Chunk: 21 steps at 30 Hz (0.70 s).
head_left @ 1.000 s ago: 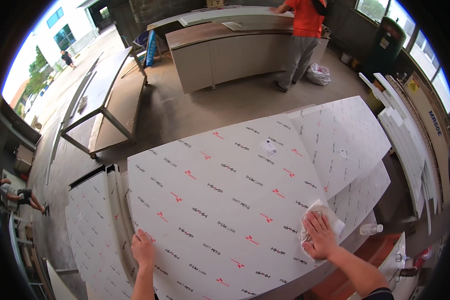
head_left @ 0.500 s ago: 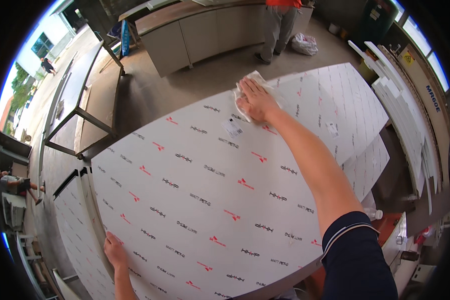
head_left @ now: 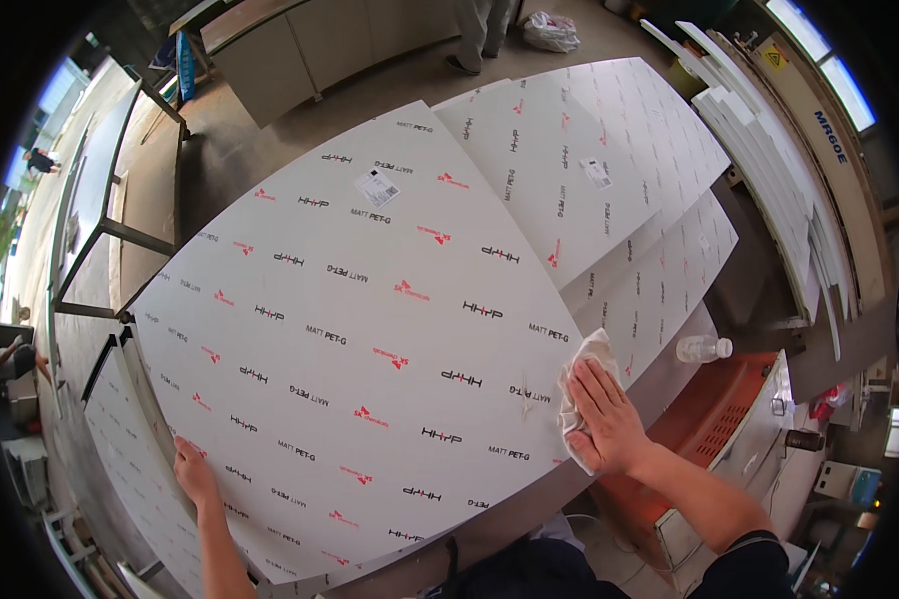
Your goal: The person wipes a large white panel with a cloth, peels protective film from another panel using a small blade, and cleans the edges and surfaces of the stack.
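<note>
A large white panel [head_left: 320, 384] in printed protective film, marked in black and red, lies flat in front of me. My right hand [head_left: 609, 419] presses a crumpled white cloth [head_left: 571, 401] onto the panel near its right edge, fingers laid straight over it. The panel's left edge is in my left hand [head_left: 195, 474], which is closed around it; the fingertips are partly hidden. A paper label [head_left: 378, 188] sits on the far part of the panel.
More filmed panels [head_left: 569, 170] lie fanned out beyond on the right. A clear plastic bottle [head_left: 703, 348] and an orange-red cabinet [head_left: 724, 424] stand at the right. A metal-framed rack [head_left: 120, 235] is at the left. At the back, a person's legs [head_left: 484, 35] show beside a long counter [head_left: 280, 60].
My right hand has drawn the cloth from the panel's far edge back toward me and to the right. My left hand keeps its hold on the left edge. The view has shifted.
</note>
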Each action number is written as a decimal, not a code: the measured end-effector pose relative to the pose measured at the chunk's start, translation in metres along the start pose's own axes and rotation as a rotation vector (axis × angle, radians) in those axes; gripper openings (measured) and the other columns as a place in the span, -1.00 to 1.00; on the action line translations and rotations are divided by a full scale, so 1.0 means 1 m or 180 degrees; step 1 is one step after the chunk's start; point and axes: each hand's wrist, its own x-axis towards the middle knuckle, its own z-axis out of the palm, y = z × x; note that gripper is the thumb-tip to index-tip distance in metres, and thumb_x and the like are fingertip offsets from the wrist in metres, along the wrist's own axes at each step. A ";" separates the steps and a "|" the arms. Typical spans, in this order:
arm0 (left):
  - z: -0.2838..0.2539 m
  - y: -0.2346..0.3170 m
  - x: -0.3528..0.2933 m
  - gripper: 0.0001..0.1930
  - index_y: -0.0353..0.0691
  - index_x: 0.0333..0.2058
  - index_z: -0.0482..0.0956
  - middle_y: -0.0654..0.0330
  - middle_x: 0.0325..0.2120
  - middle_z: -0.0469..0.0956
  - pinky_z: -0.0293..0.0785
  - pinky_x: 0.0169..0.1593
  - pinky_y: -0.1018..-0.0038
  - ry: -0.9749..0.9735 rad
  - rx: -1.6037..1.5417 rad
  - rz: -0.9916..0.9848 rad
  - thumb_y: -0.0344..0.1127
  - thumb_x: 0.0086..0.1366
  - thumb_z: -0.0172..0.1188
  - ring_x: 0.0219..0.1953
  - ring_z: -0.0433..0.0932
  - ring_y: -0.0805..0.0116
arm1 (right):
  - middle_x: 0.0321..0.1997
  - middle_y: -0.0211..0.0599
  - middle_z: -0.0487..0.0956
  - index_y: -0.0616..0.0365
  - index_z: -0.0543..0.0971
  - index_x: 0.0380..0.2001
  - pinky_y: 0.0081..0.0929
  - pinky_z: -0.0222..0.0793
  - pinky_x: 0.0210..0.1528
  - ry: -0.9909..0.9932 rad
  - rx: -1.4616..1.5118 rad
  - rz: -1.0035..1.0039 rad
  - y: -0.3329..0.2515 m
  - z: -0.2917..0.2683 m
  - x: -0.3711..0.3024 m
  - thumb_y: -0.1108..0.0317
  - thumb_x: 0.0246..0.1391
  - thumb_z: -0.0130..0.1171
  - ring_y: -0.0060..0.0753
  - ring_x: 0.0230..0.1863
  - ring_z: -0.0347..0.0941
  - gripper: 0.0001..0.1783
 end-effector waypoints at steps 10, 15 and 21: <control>-0.005 -0.016 0.011 -0.38 -0.45 -0.28 0.52 0.03 -0.43 0.52 0.37 -0.16 0.32 -0.0147 0.0088 0.0030 0.10 0.38 -0.24 -0.37 0.43 0.15 | 0.36 -0.07 0.09 0.21 0.24 0.20 -0.01 -0.20 0.35 0.0822 0.0259 0.0972 -0.040 0.017 0.067 0.13 -0.17 0.29 -0.04 0.41 -0.11 -0.14; -0.005 -0.015 0.010 -0.40 -0.46 -0.15 0.48 0.08 -0.29 0.52 0.36 -0.10 0.38 -0.0299 -0.0339 -0.0376 0.08 0.39 -0.24 -0.29 0.42 0.21 | 0.37 -0.08 0.07 0.19 0.25 0.21 -0.09 -0.20 0.36 0.0703 0.0535 0.0869 -0.030 0.017 0.070 0.23 -0.14 0.24 -0.06 0.41 -0.11 -0.20; -0.005 -0.015 0.011 -0.41 -0.45 -0.13 0.48 0.14 -0.28 0.52 0.36 -0.09 0.44 -0.0319 -0.0560 -0.0262 0.06 0.40 -0.24 -0.28 0.42 0.28 | 0.34 -0.06 0.16 0.25 0.24 0.21 -0.17 -0.14 0.37 0.0819 0.0643 0.0689 -0.023 0.016 0.063 0.39 -0.10 0.14 -0.04 0.38 -0.01 -0.27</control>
